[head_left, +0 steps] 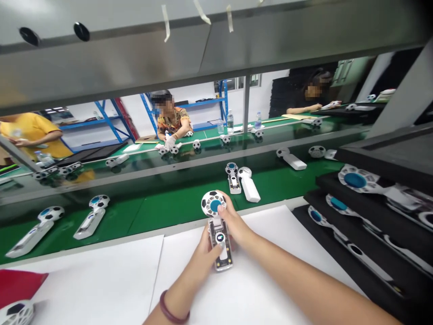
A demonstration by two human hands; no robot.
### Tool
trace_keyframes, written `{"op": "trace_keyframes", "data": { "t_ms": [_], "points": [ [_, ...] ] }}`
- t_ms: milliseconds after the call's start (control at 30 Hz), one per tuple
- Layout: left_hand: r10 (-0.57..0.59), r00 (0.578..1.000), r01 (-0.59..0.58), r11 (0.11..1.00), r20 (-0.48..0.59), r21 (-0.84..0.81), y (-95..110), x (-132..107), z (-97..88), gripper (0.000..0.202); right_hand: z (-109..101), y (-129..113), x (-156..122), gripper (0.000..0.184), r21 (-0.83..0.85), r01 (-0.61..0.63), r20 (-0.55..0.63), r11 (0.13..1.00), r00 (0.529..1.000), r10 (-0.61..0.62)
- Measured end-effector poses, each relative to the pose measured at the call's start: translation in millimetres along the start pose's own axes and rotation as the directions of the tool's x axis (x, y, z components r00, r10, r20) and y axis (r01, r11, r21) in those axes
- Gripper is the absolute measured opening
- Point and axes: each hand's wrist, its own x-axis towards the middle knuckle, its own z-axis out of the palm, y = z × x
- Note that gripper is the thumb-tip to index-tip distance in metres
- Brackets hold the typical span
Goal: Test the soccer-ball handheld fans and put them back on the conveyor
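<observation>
Two hands (204, 253) (235, 223) around football-patterned handheld fan (218, 230)

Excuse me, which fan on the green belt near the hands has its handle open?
The blue-hubbed fan, its inner parts showing, unlike the white-handled fan beside it.

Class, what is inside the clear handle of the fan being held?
A white strip and a small dark part show through the clear casing. The left hand covers one side, so what lies beneath it cannot be seen.
</observation>
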Motion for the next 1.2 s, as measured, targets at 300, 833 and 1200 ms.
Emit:
{"op": "trace_keyframes", "data": {
  "t_ms": [300,833,1200],
  "points": [
    [-0.080,0.995,0.081,0.997,-0.051,0.004,4,1,3.8,0.079,-18,9,-1,0.068,-0.049,-0.348,0.233,0.936,0.908,0.349],
    [-0.035,0.999,0.033,0.997,0.022,0.064,-6,-1,-6.4,0.079,-19,13,-5,0.051,-0.042,-0.394,0.229,0.918,0.891,0.393],
    [-0.026,0.997,0.020,0.996,0.072,0.085,2,-4,-3.9,0.083,-21,13,-5,0.050,-0.090,-0.382,0.282,0.920,0.876,0.392]
  ]
}}
